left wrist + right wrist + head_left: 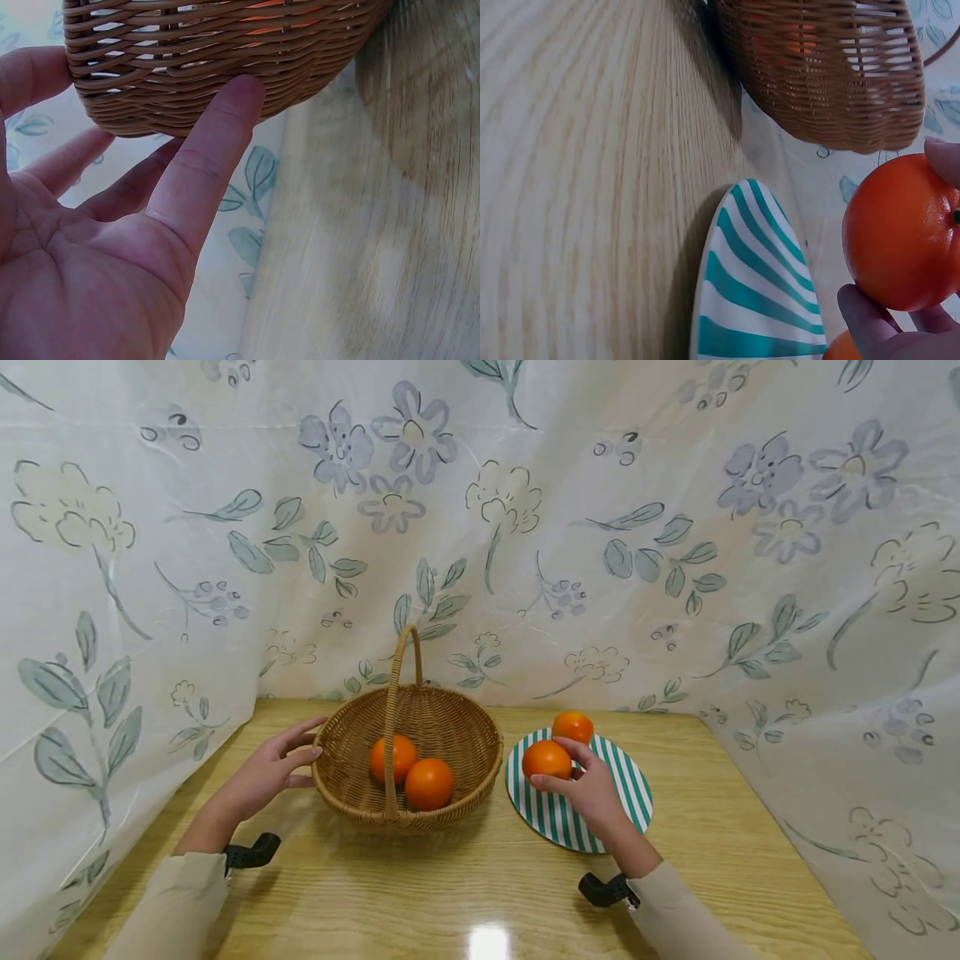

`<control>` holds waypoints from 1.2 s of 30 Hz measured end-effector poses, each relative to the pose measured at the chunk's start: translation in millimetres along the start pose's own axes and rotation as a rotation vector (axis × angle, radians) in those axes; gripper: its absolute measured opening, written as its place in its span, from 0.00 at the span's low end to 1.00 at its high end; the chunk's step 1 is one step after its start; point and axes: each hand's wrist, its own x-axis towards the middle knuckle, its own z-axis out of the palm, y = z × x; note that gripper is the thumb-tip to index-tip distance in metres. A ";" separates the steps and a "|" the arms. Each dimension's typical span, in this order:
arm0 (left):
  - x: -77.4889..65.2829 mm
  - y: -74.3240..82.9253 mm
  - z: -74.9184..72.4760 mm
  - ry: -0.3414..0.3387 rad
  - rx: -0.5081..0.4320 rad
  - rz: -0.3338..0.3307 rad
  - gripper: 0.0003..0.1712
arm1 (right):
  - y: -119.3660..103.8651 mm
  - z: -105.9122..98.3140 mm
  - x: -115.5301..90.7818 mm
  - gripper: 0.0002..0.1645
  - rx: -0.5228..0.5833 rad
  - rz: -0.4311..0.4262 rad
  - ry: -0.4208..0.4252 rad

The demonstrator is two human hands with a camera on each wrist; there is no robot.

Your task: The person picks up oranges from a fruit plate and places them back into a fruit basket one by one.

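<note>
A brown wicker basket (450, 727) with a tall arched handle holds two oranges, a rear orange (403, 758) and a front orange (429, 784). My left hand (262, 770) touches the basket's left side with fingers spread and fairly straight; in the left wrist view its thumb (206, 157) lies against the outer weave. Over a round green-and-white striped plate (555, 827), my right hand (596, 793) pinches another orange (546, 761) between thumb and fingers. In the right wrist view this held orange (900, 232) appears raised off the plate. One more orange (573, 727) sits at the plate's back edge.
Basket and plate stand side by side on a light wooden table (390, 893). Floral fabric (480, 527) hangs behind the table and along both sides. Each wrist carries a black mount, one left mount (252, 852) and one right mount (602, 890).
</note>
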 end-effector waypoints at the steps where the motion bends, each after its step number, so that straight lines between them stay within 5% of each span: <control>1: -0.3 0.0 -0.4 -0.001 -0.003 0.001 0.39 | -1.7 0.0 -2.5 0.46 0.007 -0.002 -0.010; 19: -5.6 -1.5 -9.8 -0.030 0.009 0.010 0.39 | -54.8 0.2 -31.9 0.47 0.030 -0.067 -0.097; 25: -6.5 -2.1 -12.2 -0.036 0.008 0.006 0.40 | -73.1 5.9 -31.0 0.48 0.002 -0.078 -0.092; 36: -9.0 -0.6 -12.5 -0.042 0.009 0.005 0.40 | -104.1 29.1 -23.2 0.46 0.125 -0.073 -0.184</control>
